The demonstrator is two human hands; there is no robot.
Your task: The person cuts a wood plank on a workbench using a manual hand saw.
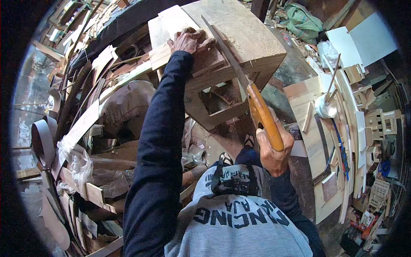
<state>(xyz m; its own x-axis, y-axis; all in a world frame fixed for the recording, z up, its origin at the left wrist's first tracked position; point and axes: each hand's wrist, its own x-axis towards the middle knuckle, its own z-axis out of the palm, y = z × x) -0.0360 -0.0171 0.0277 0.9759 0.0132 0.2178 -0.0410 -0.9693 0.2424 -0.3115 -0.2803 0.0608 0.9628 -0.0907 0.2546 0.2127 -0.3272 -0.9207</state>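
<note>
Head view, and we look down over a grey hooded top onto a cluttered wood shop. The largest thing we see is the desk [257,43], a squat wooden stand with an open frame below its thick top, standing on the floor ahead of the person. To its right lies a heap of planks [317,141] and small cut pieces, and to the left a clear plastic bag [77,162] sits among offcuts.

A pale board [171,21] lies on the far left part of the desk top, jutting past its edge. The saw [233,64] slants across the desk: its blade runs from the far side down over the near edge, just right of the board, and its orange handle points back at the person.

The left hand [190,40], at the end of a long dark sleeve, lies palm down on the board, fingers bent and pressing, wrapped round nothing. Its fingertips sit just beside the blade. The right hand [274,150] is closed tight round the saw's handle, low and near the body.

Smaller still, a white cup [326,107] with a stick in it stands on the planks, and sandals [249,139] show under the desk.
</note>
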